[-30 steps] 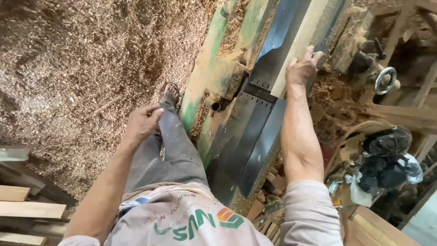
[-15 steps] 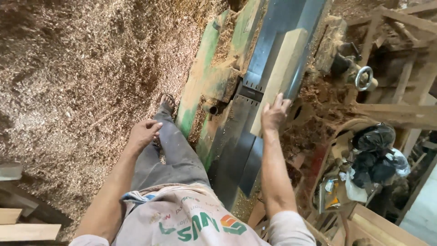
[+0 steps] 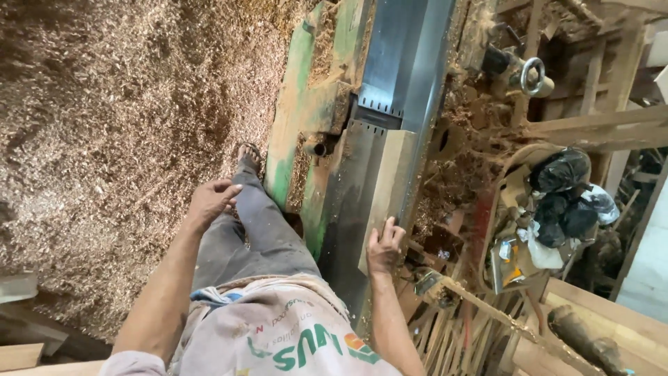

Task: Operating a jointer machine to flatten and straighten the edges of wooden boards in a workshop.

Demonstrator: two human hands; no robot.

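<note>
A pale wooden board (image 3: pixel 387 188) lies lengthwise on the grey steel bed of a green planing machine (image 3: pixel 379 90). My right hand (image 3: pixel 384 244) grips the near end of that board, fingers curled over its edge. My left hand (image 3: pixel 210 202) hangs free beside my thigh, fingers loosely apart and holding nothing. My leg in grey trousers and a sandalled foot (image 3: pixel 248 157) stand close to the machine's green side.
Thick wood shavings (image 3: pixel 118 139) cover the floor to the left. Right of the machine are timber frames, a metal handwheel (image 3: pixel 533 75), a basket with dark bags and clutter (image 3: pixel 557 202), and stacked wood strips (image 3: pixel 459 327) near my right arm. Plank ends sit at bottom left.
My right hand has drawn the board back along the bed toward me, from the far end to the near end. My left hand stayed by my thigh.
</note>
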